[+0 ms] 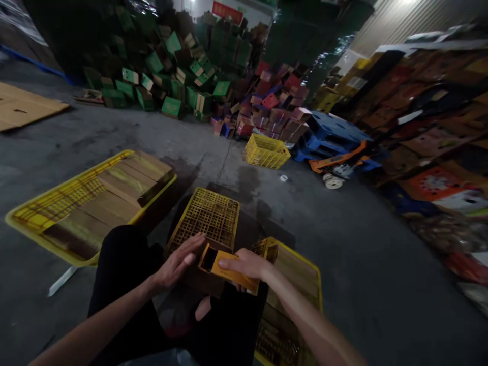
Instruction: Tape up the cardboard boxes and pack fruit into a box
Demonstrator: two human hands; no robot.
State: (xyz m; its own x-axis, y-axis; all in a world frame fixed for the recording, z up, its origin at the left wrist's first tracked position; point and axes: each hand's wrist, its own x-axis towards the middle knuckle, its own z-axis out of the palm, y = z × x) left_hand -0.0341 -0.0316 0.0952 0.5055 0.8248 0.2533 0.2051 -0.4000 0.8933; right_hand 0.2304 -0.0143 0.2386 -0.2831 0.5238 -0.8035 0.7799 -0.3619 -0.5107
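Note:
A small orange cardboard box (229, 272), open at its left end, sits above my lap. My right hand (247, 264) grips it from the right, fingers laid over its top face. My left hand (181, 259) is held flat with fingers stretched out, pressing against the box's open left end. Just beyond the box lies an overturned yellow plastic crate (208, 216) on the floor. My knees in black trousers (122, 269) show below the hands.
A yellow crate (34, 213) holding flat cardboard lies at the left. Another yellow crate (305, 269) with cardboard is at my right. A third yellow crate (266, 151) stands farther off. Heaps of green boxes (171, 76) and red boxes (270, 109) rise behind; blue pallets (331, 134) at the right.

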